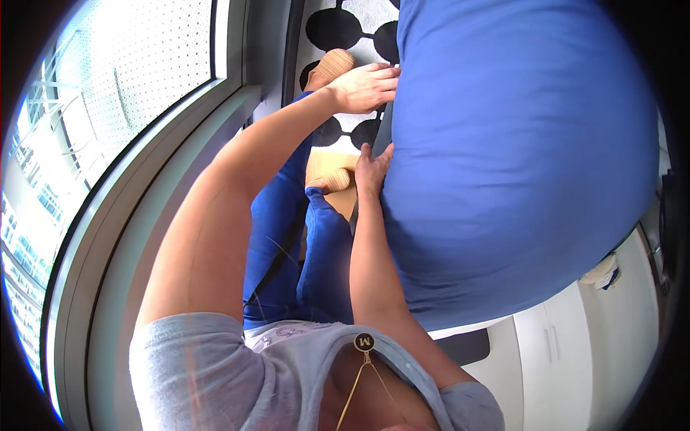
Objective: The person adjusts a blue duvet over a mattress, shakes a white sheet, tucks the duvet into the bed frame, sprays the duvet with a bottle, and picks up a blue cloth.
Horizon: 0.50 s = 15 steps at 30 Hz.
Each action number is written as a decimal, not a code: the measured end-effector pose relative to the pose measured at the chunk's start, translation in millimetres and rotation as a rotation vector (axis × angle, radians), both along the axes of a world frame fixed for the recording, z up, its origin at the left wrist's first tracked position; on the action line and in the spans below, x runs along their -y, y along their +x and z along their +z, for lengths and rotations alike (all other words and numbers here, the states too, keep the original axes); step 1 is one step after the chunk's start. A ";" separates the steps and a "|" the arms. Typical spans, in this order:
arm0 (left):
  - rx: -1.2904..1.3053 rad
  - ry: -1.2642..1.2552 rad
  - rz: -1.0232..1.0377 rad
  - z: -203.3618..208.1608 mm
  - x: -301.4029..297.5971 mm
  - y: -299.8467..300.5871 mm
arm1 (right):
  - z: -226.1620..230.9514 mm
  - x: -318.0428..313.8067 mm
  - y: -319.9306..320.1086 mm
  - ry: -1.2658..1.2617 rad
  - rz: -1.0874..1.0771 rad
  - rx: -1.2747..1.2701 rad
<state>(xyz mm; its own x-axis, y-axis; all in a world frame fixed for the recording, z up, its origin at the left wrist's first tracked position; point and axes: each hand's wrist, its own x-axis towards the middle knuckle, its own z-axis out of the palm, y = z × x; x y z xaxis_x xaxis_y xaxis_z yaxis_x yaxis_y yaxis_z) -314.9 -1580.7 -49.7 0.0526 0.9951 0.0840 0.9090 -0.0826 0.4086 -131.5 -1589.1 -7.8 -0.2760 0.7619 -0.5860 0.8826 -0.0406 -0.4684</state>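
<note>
A large, bulging bed surface in a plain blue sheet (517, 158) fills the right side, some creases running across it. My left hand (365, 87) reaches to its left edge with the fingers stretched out, and the fingertips meet the blue cloth. Closer to me, my right hand (372, 171) is against the same edge, thumb and fingers apart. Part of its fingers is hidden by the sheet's side. Between the two hands a dark grey strip of the bed's side (384, 133) shows below the cloth.
A window (144, 57) with a wide frame and sill runs along my left. My feet in tan slippers (332, 66) stand in the narrow gap, by a white rug with black shapes (334, 29). White cabinet doors (553, 337) are at the lower right.
</note>
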 end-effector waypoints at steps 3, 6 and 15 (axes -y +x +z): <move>-0.184 -0.004 -0.096 -3.5 -13.2 -12.9 | 11.0 6.4 -19.2 -0.049 0.009 0.021; -0.256 -0.114 -0.166 12.4 -43.4 -7.5 | 1.7 -10.3 -21.4 -0.090 -0.193 -0.082; -0.197 -0.325 -0.075 20.1 -76.2 9.1 | 6.4 -42.1 -31.9 -0.186 -0.007 0.101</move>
